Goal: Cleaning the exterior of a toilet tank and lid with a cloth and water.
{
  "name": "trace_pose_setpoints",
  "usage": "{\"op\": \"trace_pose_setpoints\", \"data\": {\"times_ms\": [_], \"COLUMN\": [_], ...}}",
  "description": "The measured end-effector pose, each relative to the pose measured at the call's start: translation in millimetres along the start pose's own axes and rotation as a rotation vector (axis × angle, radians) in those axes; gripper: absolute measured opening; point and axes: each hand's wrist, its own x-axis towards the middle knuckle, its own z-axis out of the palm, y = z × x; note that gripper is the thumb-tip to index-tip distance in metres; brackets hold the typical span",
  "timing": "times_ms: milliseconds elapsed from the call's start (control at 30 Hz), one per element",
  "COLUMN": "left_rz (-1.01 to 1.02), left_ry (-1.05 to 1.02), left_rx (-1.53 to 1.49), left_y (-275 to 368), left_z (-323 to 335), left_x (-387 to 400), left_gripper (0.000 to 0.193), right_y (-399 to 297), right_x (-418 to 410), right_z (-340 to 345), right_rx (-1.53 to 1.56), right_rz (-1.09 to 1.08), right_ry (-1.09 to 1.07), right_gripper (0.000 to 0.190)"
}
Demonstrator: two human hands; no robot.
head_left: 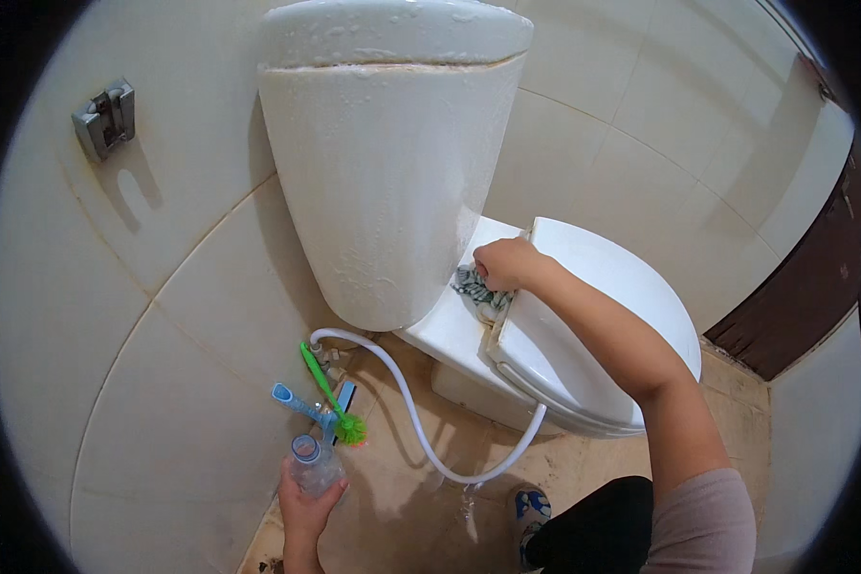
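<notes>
My right hand [506, 264] grips a grey-and-white striped cloth [477, 285], pressed on the white ceramic ledge of the toilet [445, 316] between the cistern and the seat hinges. Part of the cloth is hidden under my fingers. Low in the view, my left hand [307, 502] is wrapped around a clear plastic bottle [316, 470], uncapped and roughly upright. The toilet lid [610, 287] is down, below my right forearm. Drops and suds cover the front of the cistern [387, 158] and its lid [402, 32].
A green toilet brush [326, 384] and a blue-handled squeegee [298, 402] lie by the left wall. A white hose [409, 402] loops over the tiled floor from a wall valve to the toilet. A metal holder [105, 120] is fixed on the left wall. At right is a brown door [796, 287].
</notes>
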Motion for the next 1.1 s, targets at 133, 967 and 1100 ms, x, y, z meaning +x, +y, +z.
{"op": "trace_pose_setpoints", "data": {"times_ms": [133,967,1100], "left_rz": [0.02,-0.136,-0.108], "left_ry": [-0.021,-0.035,-0.097], "left_rx": [-0.02,-0.065,0.048], "left_y": [-9.5,-7.8,-6.5], "left_z": [0.7,-13.1,-9.8], "left_x": [3.4,-12.7,-5.4], "left_gripper": [0.062,0.066,0.066], "right_y": [-22.8,135.8,127.3], "right_x": [-33.5,114.1,99.9], "right_z": [4.5,35.3,17.9], "right_rx": [0.085,0.108,-0.175], "right_rz": [-0.131,0.364,0.247], "right_ry": [0.16,0.157,0.049], "right_gripper": [0.012,0.021,0.023]}}
